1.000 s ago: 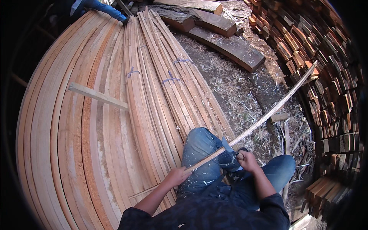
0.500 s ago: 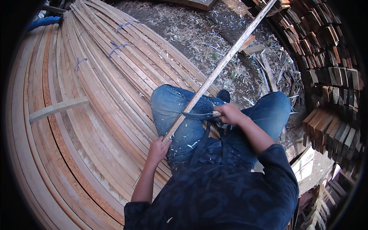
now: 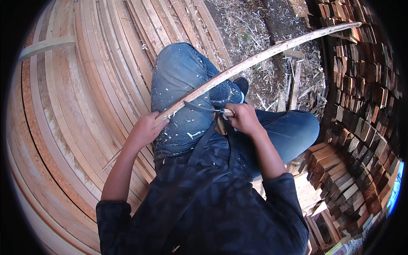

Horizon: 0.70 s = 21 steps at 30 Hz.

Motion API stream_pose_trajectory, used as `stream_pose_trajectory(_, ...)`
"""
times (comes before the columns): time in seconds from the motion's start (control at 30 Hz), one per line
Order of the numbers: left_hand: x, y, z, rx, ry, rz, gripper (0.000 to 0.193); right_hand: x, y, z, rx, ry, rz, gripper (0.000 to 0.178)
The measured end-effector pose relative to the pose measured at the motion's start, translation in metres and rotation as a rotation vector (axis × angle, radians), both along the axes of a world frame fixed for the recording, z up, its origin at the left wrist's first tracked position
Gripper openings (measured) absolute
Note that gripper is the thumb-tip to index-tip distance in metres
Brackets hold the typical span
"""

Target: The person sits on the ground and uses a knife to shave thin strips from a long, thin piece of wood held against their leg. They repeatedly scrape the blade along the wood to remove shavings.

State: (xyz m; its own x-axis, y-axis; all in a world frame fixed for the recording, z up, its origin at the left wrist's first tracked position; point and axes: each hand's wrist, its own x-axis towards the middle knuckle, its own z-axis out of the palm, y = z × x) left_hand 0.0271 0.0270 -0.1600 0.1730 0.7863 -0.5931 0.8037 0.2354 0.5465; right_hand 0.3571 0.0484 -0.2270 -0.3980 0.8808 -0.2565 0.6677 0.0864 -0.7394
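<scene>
A long, pale wooden strip slants across my lap, its near end in my left hand, fingers closed round it by my left thigh. My right hand grips the short wooden handle of a curved knife above my lap. The dark blade points left, and its tip overlaps the lower edge of the strip a little way beyond my left hand. Whether the edge is cutting into the wood cannot be made out. Pale shavings cling to my jeans.
Long wooden slats lie side by side on the left, with a short crosspiece over them. Stacked cut wood rises on the right, near the strip's far end. Shavings litter the ground ahead.
The view has shifted, so the slats' far ends have left the picture. The strip's far end has swung to the right and lower. Both hands keep their holds.
</scene>
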Motion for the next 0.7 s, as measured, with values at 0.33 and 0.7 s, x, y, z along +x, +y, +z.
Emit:
stream_pose_trajectory(0.33, -0.008, 0.005, -0.001, -0.15, -0.062, 0.04, 0.041, 0.006, 0.019, 0.008, -0.075, -0.006, -0.171, 0.004)
stream_pose_trajectory(0.7, -0.001, 0.003, -0.01, -0.082, -0.048, 0.071, 0.031, -0.002, 0.007, 0.018, -0.228, 0.063, -0.595, 0.004)
